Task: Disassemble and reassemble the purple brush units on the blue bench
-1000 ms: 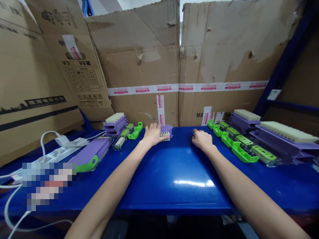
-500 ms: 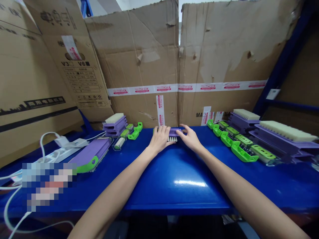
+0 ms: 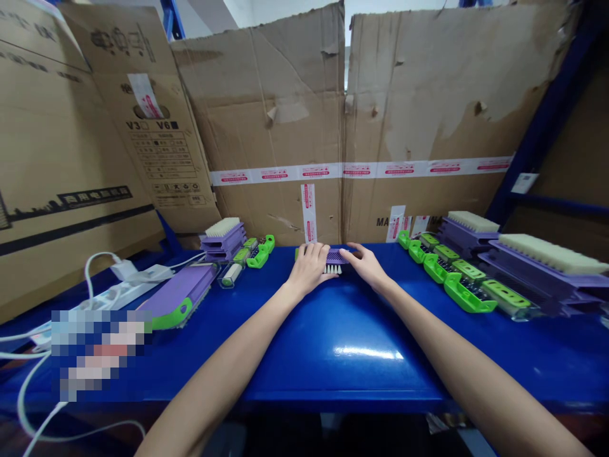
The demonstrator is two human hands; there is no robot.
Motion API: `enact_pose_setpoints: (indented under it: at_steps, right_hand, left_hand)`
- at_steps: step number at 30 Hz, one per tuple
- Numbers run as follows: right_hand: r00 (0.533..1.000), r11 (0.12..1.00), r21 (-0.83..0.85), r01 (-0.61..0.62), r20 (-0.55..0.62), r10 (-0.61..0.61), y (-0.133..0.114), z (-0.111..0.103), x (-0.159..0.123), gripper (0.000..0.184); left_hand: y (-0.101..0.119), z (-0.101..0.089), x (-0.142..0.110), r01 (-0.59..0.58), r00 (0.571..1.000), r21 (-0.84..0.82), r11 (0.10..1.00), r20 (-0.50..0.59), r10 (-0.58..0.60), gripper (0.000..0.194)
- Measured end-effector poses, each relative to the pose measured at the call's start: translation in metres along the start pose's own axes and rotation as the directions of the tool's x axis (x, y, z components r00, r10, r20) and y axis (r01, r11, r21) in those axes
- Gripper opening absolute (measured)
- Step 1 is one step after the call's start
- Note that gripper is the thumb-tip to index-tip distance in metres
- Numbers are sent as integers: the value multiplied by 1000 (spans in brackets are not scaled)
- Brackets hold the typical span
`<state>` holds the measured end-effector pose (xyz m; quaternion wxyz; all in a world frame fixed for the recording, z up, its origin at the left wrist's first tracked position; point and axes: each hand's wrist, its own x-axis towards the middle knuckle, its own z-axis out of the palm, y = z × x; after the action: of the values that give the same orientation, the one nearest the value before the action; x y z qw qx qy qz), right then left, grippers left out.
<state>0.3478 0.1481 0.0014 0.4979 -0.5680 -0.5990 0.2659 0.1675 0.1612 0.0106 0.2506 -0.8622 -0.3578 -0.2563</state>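
A purple brush (image 3: 337, 256) with pale bristles pointing down lies at the back of the blue tabletop, near the cardboard. A bit of green shows at its left end. My left hand (image 3: 308, 270) is wrapped over its left part, fingers on top and thumb along the near side by the bristles. At the right end, my right hand (image 3: 367, 265) holds it with the thumb on the top and the index finger behind. Both hands cover much of the brush.
Stacked purple pieces with pale bristles (image 3: 552, 252) and green clip parts (image 3: 469, 293) line the right side. On the left lie a purple-and-green part (image 3: 181, 293), more stacked pieces (image 3: 222, 244) and a white power strip (image 3: 126, 294) with cables. Cardboard sheets (image 3: 266, 127) stand behind.
The camera has turned slightly, so the whole scene sits a little further right and lower. Both hands stay on the brush with hardly any visible movement.
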Motion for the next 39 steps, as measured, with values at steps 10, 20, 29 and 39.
enact_pose_setpoints:
  at_steps: [10,20,29,39]
  right_hand:
    - [999,999,-17,42,25,-42,3,1,1,58]
    - [999,993,-108,52,15,-50,7,-3,2,62]
    - [997,991,-117,62,-29,-66,3,-6,1,73]
    - [962,952,-160,262,124,-244,8,-9,-1,85]
  left_hand:
    - [-5,-4,0,-8,999,-55,998,34,10,69]
    - [-35,-2,-5,480,877,-511,713,257,-406,60]
    - [-46,-4,-6,499,859,-707,502,326,-395,51]
    - [-41,-3,-12,346,938,-710,613,245,-245,70]
